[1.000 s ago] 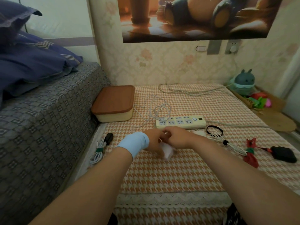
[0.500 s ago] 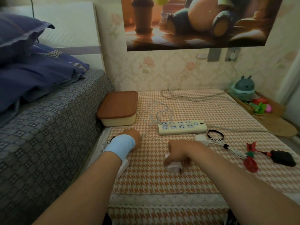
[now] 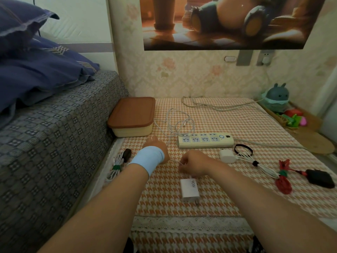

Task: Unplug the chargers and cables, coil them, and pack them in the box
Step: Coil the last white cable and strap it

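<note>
Right hand is curled, with a thin white cable pinched and stretched left to the left hand. The left fingers are hidden behind a pale blue wristband, so the grip cannot be told. A white rectangular 90W charger lies just near of the right hand. A cream box with brown lid is closed, far left.

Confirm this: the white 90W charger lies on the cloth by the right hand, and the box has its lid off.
Not quite. The head view shows the box with its lid on. The 90W charger does lie on the cloth by the right hand.
</note>
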A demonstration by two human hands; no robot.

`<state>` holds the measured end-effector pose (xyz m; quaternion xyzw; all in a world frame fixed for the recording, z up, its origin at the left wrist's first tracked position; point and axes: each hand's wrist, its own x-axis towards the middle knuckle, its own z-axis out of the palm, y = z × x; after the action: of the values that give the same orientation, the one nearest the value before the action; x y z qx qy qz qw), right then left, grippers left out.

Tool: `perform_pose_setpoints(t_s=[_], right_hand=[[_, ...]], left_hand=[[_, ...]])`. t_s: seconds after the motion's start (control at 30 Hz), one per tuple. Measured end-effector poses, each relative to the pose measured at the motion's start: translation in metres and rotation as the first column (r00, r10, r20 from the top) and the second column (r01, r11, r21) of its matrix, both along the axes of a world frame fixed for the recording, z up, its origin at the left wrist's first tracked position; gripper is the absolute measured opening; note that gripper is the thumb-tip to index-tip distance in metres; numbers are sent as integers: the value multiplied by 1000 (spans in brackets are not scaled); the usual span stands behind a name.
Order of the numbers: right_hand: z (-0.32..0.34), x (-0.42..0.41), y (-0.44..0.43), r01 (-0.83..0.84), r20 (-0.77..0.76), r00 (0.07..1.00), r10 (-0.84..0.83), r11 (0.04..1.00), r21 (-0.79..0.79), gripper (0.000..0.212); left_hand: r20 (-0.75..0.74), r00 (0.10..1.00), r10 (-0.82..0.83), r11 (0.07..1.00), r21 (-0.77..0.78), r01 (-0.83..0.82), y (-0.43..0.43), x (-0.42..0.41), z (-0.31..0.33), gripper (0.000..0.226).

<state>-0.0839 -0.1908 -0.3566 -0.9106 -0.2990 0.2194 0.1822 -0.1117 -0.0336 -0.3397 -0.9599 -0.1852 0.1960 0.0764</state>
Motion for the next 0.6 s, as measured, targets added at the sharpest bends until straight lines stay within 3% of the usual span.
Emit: perform_pose_setpoints(t_s=[0.13, 0.2, 0.23, 0.3, 0.37, 0.43, 0.47, 0.53, 0.6], right_hand=[[8, 5, 2, 206, -144, 973, -181, 961, 185, 21], [16, 5, 1, 287, -204, 951, -233, 912, 294, 21], [18, 6, 0, 281, -206, 953, -220, 897, 341, 20], [23, 3, -4, 216, -193, 970, -146, 884, 414, 19], [28, 1, -7, 160, -188, 979, -84, 885, 437, 19], [31, -1, -10, 136, -192, 980, -54, 886, 444, 19], [33, -1, -12, 130, -198, 979, -43, 884, 450, 21], [39, -3, -18, 97, -206, 979, -5, 892, 441, 20], [49, -4, -22, 85, -180, 984, -9, 905, 417, 16]], left_hand=[[362, 932, 12, 995, -97, 25, -2, 2, 9, 35], [395, 903, 168, 943, -333, -29, -7, 2, 14, 47], [352, 893, 279, 873, -482, -83, -10, 2, 15, 51], [204, 851, 483, 602, -784, -153, -16, 4, 17, 45], [57, 790, 610, 223, -969, -102, -20, 3, 24, 28], [-70, 762, 644, -142, -989, 29, -18, 1, 32, 24], [-123, 769, 627, -282, -956, 77, -16, -1, 36, 26], [-172, 788, 591, -391, -915, 94, -14, -6, 42, 32], [-156, 785, 600, -363, -927, 93, -17, -12, 49, 24]])
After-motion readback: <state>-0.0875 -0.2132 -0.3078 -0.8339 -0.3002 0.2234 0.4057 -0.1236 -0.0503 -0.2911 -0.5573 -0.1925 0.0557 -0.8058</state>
